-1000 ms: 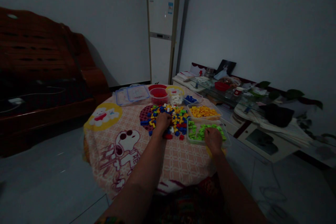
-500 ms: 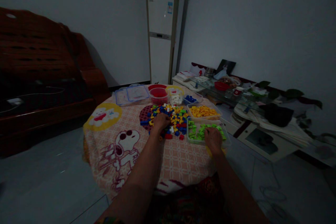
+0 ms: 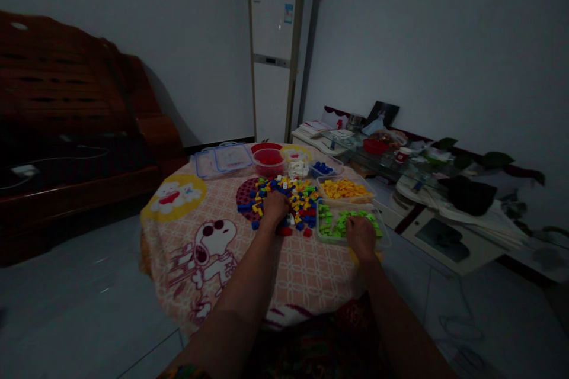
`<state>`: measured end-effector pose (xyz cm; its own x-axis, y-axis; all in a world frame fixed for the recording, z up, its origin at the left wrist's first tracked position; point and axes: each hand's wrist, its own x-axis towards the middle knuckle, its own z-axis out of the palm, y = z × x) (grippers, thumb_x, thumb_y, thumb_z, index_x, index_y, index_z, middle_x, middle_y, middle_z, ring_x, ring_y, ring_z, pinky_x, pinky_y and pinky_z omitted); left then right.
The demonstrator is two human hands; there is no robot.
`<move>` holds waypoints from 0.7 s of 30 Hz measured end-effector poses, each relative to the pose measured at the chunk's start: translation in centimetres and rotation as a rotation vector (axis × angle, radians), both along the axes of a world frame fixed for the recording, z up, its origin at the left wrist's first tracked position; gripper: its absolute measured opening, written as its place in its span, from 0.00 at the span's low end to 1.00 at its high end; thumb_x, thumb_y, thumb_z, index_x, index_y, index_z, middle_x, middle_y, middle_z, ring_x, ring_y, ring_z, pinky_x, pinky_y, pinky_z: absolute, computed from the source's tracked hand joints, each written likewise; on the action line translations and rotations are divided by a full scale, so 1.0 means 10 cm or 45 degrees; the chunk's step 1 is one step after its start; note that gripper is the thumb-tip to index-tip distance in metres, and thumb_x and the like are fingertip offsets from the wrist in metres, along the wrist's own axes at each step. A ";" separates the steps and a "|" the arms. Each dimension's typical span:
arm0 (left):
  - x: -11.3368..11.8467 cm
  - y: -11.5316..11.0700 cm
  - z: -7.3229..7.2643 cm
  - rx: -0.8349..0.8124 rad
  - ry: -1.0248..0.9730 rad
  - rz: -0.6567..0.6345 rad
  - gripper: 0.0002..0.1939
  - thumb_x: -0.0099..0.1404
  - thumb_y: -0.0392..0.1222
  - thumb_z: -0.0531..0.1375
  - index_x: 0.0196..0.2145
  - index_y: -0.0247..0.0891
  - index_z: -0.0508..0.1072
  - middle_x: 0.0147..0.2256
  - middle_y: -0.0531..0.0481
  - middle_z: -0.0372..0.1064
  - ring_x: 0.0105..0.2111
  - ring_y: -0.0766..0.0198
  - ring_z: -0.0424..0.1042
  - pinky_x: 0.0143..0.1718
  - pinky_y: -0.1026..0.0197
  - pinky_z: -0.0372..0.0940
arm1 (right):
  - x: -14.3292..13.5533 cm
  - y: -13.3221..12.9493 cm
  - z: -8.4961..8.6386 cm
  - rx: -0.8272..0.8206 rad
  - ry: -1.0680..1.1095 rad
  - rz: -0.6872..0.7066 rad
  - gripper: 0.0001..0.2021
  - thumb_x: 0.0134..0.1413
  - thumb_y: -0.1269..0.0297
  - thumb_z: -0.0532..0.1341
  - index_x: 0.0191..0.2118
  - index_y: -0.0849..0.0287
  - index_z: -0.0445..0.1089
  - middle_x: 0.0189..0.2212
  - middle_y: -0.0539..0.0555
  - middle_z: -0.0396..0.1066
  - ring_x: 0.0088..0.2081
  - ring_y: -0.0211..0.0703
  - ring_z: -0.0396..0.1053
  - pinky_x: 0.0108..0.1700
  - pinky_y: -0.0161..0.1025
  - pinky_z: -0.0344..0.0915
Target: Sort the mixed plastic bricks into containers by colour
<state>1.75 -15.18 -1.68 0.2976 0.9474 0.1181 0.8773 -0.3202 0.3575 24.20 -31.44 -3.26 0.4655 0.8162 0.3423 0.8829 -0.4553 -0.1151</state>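
the pile of mixed bricks (image 3: 304, 200) lies just below the centre of the frame, on the patterned tablecloth (image 3: 306, 272). it spreads wider from left to right than from front to back; its single bricks point every way and are too many to count. the person's left hand (image 3: 275, 208) reaches into its left part, fingers curled down; whether they pinch a brick, one cannot tell.

right of the pile, the right hand (image 3: 361, 235) is at the clear tray (image 3: 326, 239) of green bricks (image 3: 342, 222), fingers bent inward; its grip cannot be told either. behind that tray is one of yellow bricks (image 3: 344, 188), its long side running left to right. farther back are one container of blue bricks (image 3: 323, 168), one of white bricks (image 3: 297, 169) and a clear round tub (image 3: 269, 168). two blue-edged lids (image 3: 233, 158) overlap left of the tub.

lettering on the cloth's printed dog (image 3: 216, 243) is too blurred to read surely. in the upper middle of the frame, the tall white cabinet (image 3: 272, 23) bears one blue sticker (image 3: 288, 13), unreadable.
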 end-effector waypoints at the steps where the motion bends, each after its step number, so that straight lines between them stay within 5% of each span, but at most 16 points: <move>1: -0.01 0.01 0.00 -0.004 -0.018 0.001 0.12 0.57 0.36 0.62 0.38 0.38 0.83 0.45 0.37 0.76 0.48 0.49 0.73 0.47 0.56 0.68 | 0.00 0.00 0.00 0.002 -0.002 0.003 0.14 0.64 0.68 0.54 0.34 0.60 0.77 0.35 0.58 0.77 0.38 0.44 0.69 0.41 0.38 0.54; 10: -0.08 0.12 0.04 0.134 -0.549 -0.097 0.10 0.59 0.37 0.59 0.36 0.35 0.80 0.34 0.46 0.78 0.35 0.60 0.74 0.41 0.61 0.67 | 0.01 -0.01 -0.02 0.023 -0.013 0.047 0.14 0.63 0.69 0.54 0.32 0.60 0.76 0.34 0.58 0.77 0.38 0.45 0.69 0.41 0.38 0.53; 21: 0.51 -0.28 0.00 -0.073 -0.734 -0.744 0.09 0.59 0.36 0.61 0.37 0.34 0.80 0.33 0.49 0.78 0.33 0.64 0.73 0.38 0.65 0.65 | 0.00 0.00 -0.01 0.014 -0.002 0.018 0.13 0.64 0.69 0.54 0.33 0.60 0.76 0.35 0.57 0.77 0.38 0.43 0.69 0.41 0.38 0.52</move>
<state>6.86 -17.93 -1.67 0.6519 0.6678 0.3592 0.2489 -0.6359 0.7306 24.19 -31.44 -3.34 0.4533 0.8189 0.3521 0.8895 -0.4413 -0.1188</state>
